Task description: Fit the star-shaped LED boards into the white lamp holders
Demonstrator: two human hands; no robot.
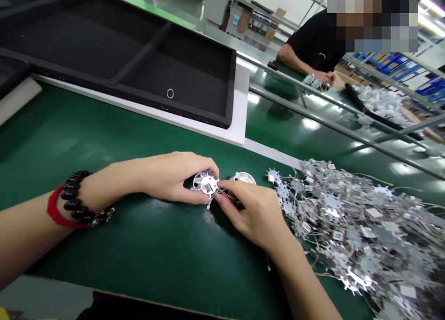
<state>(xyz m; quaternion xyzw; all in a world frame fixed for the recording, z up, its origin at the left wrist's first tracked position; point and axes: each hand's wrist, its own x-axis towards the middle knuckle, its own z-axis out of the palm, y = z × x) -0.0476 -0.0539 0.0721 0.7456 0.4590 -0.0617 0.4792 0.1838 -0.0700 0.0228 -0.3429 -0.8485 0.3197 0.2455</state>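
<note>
In the middle of the head view, my left hand (184, 176) is closed around a small white round plastic housing (196, 183). A shiny metal disc with toothed edges (208, 185) sits at the housing's open face, with thin wires and a small white connector (208, 207) hanging from it. My right hand (250, 206) pinches the thin wires (222, 191) at the disc's right edge; its fingertips partly hide them. Just behind the right hand stands a second white round housing (244, 177), partly covered by the fingers.
A big heap of toothed metal discs with wires (361, 236) covers the right side of the green table (139, 260). A black divided tray (194, 74) on a white board holds one small pale ring (170, 93). Beyond a metal rail (333, 125), a co-worker's hands (325, 78) handle white parts.
</note>
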